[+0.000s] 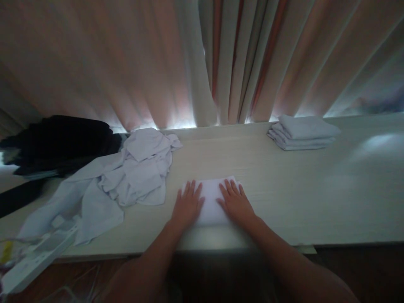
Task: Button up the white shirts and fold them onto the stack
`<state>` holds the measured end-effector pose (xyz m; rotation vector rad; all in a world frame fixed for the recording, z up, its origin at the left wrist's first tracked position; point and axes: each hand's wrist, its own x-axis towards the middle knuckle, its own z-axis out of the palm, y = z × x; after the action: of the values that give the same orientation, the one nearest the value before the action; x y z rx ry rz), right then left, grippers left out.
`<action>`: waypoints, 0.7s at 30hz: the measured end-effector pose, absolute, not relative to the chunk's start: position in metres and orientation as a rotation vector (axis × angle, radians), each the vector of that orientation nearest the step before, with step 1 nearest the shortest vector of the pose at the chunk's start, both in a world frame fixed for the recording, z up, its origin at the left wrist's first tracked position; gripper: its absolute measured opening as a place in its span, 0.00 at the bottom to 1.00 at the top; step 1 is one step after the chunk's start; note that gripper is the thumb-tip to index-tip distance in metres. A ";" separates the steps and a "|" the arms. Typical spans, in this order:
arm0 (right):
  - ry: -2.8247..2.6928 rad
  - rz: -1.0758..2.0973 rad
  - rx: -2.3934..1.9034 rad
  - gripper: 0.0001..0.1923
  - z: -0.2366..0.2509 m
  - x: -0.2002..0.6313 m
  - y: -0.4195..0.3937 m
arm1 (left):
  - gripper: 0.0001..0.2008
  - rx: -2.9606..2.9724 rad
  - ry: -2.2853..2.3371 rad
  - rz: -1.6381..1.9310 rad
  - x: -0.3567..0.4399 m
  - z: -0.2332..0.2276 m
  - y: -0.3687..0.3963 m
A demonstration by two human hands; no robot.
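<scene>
Under your flat left hand (187, 205) and right hand (235, 202) lies a small white folded cloth (211, 202) — smooth, matt, pressed free of creases. You have it on a pale wood-grain tabletop (315, 198) with a soft satin sheen. To your left, the heap of white crumpled cloths (132, 172) looks thin and matt; the neat stack of white folded cloths (301, 132) looks thicker. The beige pleated curtain (158, 63) is woven fabric — dull.

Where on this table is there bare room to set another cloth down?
The widest bare patch is on the right, between the right hand and the folded stack at the back. A narrower strip runs along the curtain, between the crumpled pile and that stack. The left end is crowded: pile and dark clothes. Both hands press the white cloth.
</scene>
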<state>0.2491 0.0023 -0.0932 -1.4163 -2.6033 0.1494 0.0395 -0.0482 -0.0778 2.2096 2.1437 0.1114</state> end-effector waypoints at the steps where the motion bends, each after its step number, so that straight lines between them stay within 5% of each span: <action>1: -2.598 0.205 -1.433 0.34 -0.096 0.252 0.006 | 0.30 2.182 2.164 0.096 0.037 -0.083 -0.047; 7: -2.522 0.464 -1.391 0.38 -0.106 0.260 0.014 | 0.31 2.131 2.157 0.101 0.032 -0.097 -0.042; 21: -2.524 0.426 -1.380 0.40 -0.107 0.261 0.014 | 0.30 2.184 2.159 0.145 0.023 -0.118 -0.039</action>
<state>0.2605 0.0135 -0.1065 -1.3798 -2.5235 0.4264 0.0225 -0.0386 -0.1181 2.1839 2.1587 0.1448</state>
